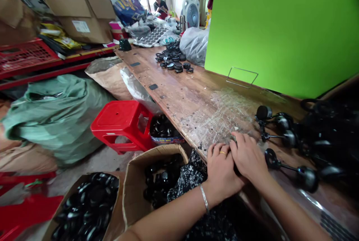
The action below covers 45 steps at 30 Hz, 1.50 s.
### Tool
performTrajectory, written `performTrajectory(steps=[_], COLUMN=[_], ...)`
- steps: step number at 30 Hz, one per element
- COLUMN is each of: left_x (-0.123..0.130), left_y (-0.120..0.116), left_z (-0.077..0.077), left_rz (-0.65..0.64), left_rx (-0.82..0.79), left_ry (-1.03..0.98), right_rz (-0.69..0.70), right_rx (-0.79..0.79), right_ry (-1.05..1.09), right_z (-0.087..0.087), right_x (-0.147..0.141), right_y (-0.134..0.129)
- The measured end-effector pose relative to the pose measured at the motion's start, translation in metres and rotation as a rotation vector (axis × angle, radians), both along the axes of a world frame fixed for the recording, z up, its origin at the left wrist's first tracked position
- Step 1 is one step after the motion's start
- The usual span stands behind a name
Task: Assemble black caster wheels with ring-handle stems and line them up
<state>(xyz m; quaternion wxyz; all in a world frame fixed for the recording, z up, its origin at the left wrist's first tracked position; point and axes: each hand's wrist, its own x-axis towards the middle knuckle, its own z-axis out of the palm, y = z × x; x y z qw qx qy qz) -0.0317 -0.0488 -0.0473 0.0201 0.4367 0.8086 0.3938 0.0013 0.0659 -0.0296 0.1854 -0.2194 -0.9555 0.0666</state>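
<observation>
Both hands rest side by side at the near edge of the worn wooden table (193,102). My left hand (223,166), with a ring and a bracelet, has its fingers curled together; anything beneath them is hidden. Touching it on the right is my right hand (248,155), its fingers bent and pressed together over the tabletop, and what they may hold cannot be made out. Just right of my right hand lie black round parts joined by short rods (290,168), beside a large dark pile (325,140).
A green board (277,28) stands along the table's right side. More black parts (175,56) lie farther back. Left of the table are a red stool (120,119), an open box (131,185), and a box of black parts (89,203). A person (160,5) sits far back.
</observation>
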Motion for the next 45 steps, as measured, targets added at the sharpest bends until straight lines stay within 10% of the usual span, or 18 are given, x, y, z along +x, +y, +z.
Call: performTrajectory(steps=[8, 11, 16, 21, 27, 32, 36, 45], left_x=[-0.01, -0.046, -0.103, -0.091, -0.067, -0.006, 0.054, 0.034], left_y=[-0.02, -0.069, -0.178, -0.225, -0.164, -0.077, -0.025, -0.01], left_z=[0.014, 0.009, -0.055, -0.106, -0.052, 0.023, 0.04, 0.032], left_rz=[-0.019, 0.236, 0.662, 0.82, 0.651, 0.068, -0.319, -0.246], left_rx=[0.104, 0.102, -0.219, -0.431, -0.219, 0.182, 0.334, 0.335], left_ry=[-0.044, -0.04, -0.323, -0.545, -0.46, -0.491, -0.695, -1.167], right_rz=[0.073, 0.119, -0.233, -0.25, -0.321, -0.301, -0.18, -0.11], right_rx=[-0.05, 0.009, 0.032, -0.544, -0.884, -1.405, -1.746, -0.636], right_ry=[0.251, 0.298, 0.194, 0.225, 0.376, 0.576, 0.579, 0.046], right_z=[0.015, 0.025, 0.018, 0.005, 0.022, 0.041, 0.051, 0.025], right_x=[0.026, 0.061, 0.12, 0.137, 0.135, 0.132, 0.13, 0.202], right_y=[-0.017, -0.015, 0.036, 0.075, 0.061, 0.009, -0.028, 0.006])
